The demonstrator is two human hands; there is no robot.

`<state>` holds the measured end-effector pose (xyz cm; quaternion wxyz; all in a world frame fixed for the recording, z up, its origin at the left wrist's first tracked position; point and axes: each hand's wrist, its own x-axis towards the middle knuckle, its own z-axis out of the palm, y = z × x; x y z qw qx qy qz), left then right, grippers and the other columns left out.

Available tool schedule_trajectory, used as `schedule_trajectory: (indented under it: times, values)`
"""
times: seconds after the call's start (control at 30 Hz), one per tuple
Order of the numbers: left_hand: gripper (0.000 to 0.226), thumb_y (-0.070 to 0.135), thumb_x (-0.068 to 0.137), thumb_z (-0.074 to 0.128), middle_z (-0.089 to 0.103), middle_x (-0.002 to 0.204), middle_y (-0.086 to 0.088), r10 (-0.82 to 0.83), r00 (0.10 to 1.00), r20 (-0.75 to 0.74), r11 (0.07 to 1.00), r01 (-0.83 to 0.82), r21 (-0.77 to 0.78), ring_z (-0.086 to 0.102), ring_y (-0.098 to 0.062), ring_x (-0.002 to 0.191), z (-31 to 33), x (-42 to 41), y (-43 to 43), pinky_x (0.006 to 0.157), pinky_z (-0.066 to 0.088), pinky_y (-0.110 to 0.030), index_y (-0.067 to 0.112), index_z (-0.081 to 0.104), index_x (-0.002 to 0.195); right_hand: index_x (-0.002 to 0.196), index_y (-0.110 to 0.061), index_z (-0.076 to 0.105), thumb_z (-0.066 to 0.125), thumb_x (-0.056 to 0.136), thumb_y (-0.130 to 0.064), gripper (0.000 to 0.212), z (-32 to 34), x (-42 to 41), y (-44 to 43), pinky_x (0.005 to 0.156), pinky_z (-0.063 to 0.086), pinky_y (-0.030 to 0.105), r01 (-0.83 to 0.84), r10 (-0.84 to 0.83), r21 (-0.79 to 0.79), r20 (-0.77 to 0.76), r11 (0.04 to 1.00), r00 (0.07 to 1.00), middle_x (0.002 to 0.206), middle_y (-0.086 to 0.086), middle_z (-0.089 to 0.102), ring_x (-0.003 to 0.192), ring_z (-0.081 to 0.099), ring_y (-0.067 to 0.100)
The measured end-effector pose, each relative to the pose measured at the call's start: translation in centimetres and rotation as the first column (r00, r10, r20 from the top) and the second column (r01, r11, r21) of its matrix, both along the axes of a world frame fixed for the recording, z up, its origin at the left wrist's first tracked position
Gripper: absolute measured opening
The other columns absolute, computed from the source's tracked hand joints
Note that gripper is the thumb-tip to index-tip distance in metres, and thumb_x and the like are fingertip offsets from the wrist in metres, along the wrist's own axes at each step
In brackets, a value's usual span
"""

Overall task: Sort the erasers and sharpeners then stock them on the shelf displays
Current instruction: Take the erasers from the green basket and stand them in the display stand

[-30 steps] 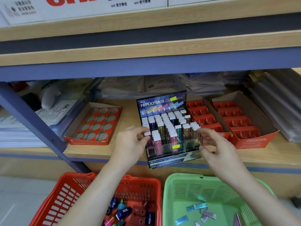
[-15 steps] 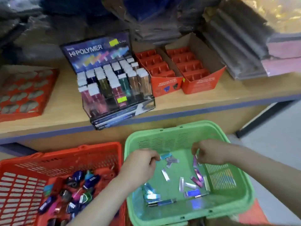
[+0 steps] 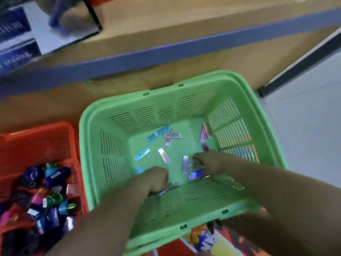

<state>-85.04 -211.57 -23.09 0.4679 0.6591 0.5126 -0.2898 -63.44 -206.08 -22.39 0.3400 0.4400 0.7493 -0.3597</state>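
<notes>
Green slotted plastic basket [image 3: 184,100] takes both hands. The left hand [image 3: 156,179] curls round a few slim iridescent foil-wrapped erasers [image 3: 163,156] by the near wall. The right hand [image 3: 208,162] covers others, grip unclear. This looks like the gathering step; next they need lifting to the blurred wooden shelf [image 3: 184,19] beyond.

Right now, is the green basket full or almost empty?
Almost empty. Only a few shiny erasers lie scattered flat in the green basket; most of its floor shows bare.
</notes>
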Motion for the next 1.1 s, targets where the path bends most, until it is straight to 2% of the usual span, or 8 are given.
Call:
schedule_trajectory:
  times: [0.13, 0.33, 0.5, 0.63, 0.7, 0.9, 1.0, 1.1]
  values:
    - [0.04, 0.043, 0.088, 0.061, 0.069, 0.101, -0.013, 0.065, 0.998, -0.002, 0.989, -0.064, -0.134, 0.064, -0.027, 0.094, -0.7, 0.3, 0.1, 0.073, 0.043, -0.029, 0.006, 0.068, 0.098, 0.11, -0.013, 0.059, 0.066, 0.082, -0.022, 0.03, -1.1, -0.4, -0.3, 0.079, 0.044, 0.028, 0.009, -0.009, -0.081, -0.007, 0.997, 1.0, 0.115, 0.013, 0.065, 0.106, 0.061, 0.03]
    - [0.034, 0.033, 0.084, 0.069, 0.072, 0.106, -0.01, 0.047, 0.999, -0.007, 0.974, -0.048, -0.221, 0.067, -0.026, 0.097, -0.9, -0.1, 0.2, 0.087, 0.051, -0.034, 0.005, 0.07, 0.104, 0.094, -0.011, 0.073, 0.069, 0.077, -0.016, 0.018, -2.0, -0.7, -1.7, 0.068, 0.037, 0.02, 0.082, -0.098, -0.153, -0.1, 0.985, 0.99, 0.094, 0.006, 0.071, 0.083, 0.06, 0.017]
    - [0.032, 0.027, 0.085, 0.069, 0.07, 0.11, -0.01, 0.044, 0.998, 0.045, 0.967, -0.032, -0.253, 0.065, -0.024, 0.092, -0.4, 0.2, 0.4, 0.088, 0.05, -0.034, 0.006, 0.069, 0.109, 0.112, -0.011, 0.067, 0.073, 0.082, -0.024, 0.034, -1.5, -2.8, -2.4, 0.077, 0.036, 0.021, 0.025, -0.056, -0.196, -0.156, 0.98, 0.986, 0.108, 0.004, 0.066, 0.091, 0.056, 0.018]
    - [0.035, 0.032, 0.087, 0.065, 0.071, 0.097, -0.013, 0.074, 0.997, 0.011, 0.956, -0.068, -0.286, 0.056, -0.022, 0.072, -0.1, 0.4, 0.2, 0.068, 0.044, -0.028, 0.0, 0.069, 0.101, 0.103, -0.011, 0.073, 0.074, 0.082, -0.027, 0.026, -2.3, -3.9, -2.7, 0.078, 0.045, 0.028, 0.017, -0.052, -0.27, -0.123, 0.963, 0.991, 0.101, 0.007, 0.071, 0.093, 0.063, 0.026]
    - [0.033, 0.03, 0.086, 0.068, 0.071, 0.101, -0.015, 0.098, 0.995, 0.012, 0.961, -0.091, -0.261, 0.057, -0.022, 0.074, 0.0, 0.6, 0.3, 0.07, 0.043, -0.029, 0.002, 0.069, 0.103, 0.102, -0.009, 0.073, 0.077, 0.08, -0.023, 0.026, -2.5, -4.1, -2.6, 0.079, 0.045, 0.027, 0.037, -0.07, -0.261, -0.117, 0.965, 0.991, 0.104, 0.009, 0.071, 0.095, 0.063, 0.025]
    - [0.014, 0.012, 0.09, 0.062, 0.071, 0.087, -0.009, 0.359, 0.932, 0.044, 0.925, -0.349, -0.149, 0.071, -0.022, 0.074, -0.1, 0.4, 0.8, 0.07, 0.052, -0.028, 0.005, 0.066, 0.102, 0.086, -0.011, 0.068, 0.075, 0.079, -0.018, 0.012, -2.2, -3.4, -2.2, 0.073, 0.043, 0.026, 0.042, -0.067, -0.262, -0.086, 0.964, 0.994, 0.093, 0.008, 0.069, 0.078, 0.056, 0.019]
    - [0.018, 0.001, 0.093, 0.051, 0.065, 0.102, -0.015, 0.503, 0.863, 0.056, 0.854, -0.486, -0.187, 0.071, -0.026, 0.077, 0.5, 0.5, 1.4, 0.081, 0.058, -0.039, 0.003, 0.063, 0.107, 0.082, -0.007, 0.066, 0.068, 0.088, -0.03, 0.023, -1.8, -3.0, -2.3, 0.073, 0.042, 0.026, 0.035, -0.046, -0.328, -0.026, 0.944, 0.999, 0.072, 0.003, 0.061, 0.074, 0.056, 0.021]
    - [0.018, 0.002, 0.098, 0.042, 0.063, 0.091, -0.013, 0.657, 0.748, 0.096, 0.747, -0.628, -0.218, 0.065, -0.021, 0.07, 2.2, 0.8, 2.5, 0.069, 0.053, -0.03, 0.009, 0.059, 0.102, 0.084, -0.008, 0.059, 0.055, 0.096, -0.035, 0.029, -1.0, -3.4, -2.5, 0.076, 0.04, 0.03, -0.048, 0.054, -0.299, 0.014, 0.953, 0.998, 0.079, 0.004, 0.051, 0.082, 0.051, 0.024]
